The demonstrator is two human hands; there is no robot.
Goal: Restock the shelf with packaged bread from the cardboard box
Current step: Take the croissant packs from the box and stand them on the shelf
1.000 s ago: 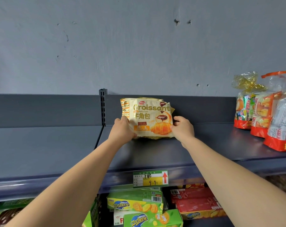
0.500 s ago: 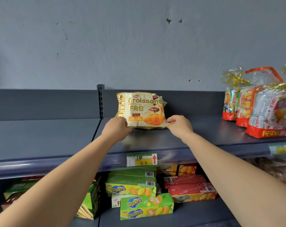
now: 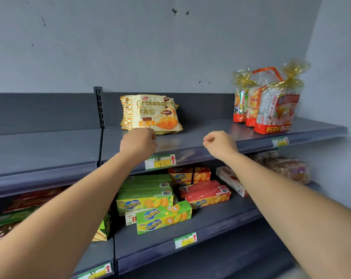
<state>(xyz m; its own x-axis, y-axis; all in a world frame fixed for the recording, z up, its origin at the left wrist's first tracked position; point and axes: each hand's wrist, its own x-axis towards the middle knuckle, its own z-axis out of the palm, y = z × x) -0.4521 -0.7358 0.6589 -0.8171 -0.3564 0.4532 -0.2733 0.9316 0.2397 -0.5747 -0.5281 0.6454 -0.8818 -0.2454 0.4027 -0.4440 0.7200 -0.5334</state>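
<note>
Yellow croissant packs (image 3: 150, 114) stand upright on the upper shelf (image 3: 200, 135), leaning against its back panel just right of the slotted upright. My left hand (image 3: 137, 142) hovers in front of the packs' lower edge with fingers loosely curled, and I see nothing held in it. My right hand (image 3: 221, 146) is over the shelf's front part, well to the right of the packs. It is loosely curled and empty. The cardboard box is out of view.
Cellophane snack bags (image 3: 267, 105) with gold bows stand at the upper shelf's right end. A price tag (image 3: 160, 162) sits on the shelf lip. The lower shelf (image 3: 221, 222) holds green biscuit boxes (image 3: 150, 202), red boxes (image 3: 206, 194) and wrapped bread (image 3: 285, 166).
Both hands have let go of the croissant packs and drawn back toward me. The right hand moved away to the right. The packs stay standing on the shelf.
</note>
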